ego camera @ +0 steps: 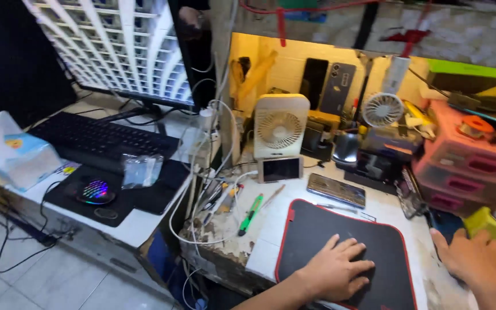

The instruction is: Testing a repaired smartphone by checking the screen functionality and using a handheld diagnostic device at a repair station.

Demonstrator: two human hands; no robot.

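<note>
Resting flat on the black red-edged mat [340, 241], the left hand [334, 270] is spread open, fingers apart, nothing gripped, probably so the mat is kept from sliding on the worn surface [271, 229]. The right hand [477, 258] is laid open by a yellow-green bottle [492, 221], not clamped on it. A phone [336, 190] is parked just beyond the mat, within easy reach.
</note>
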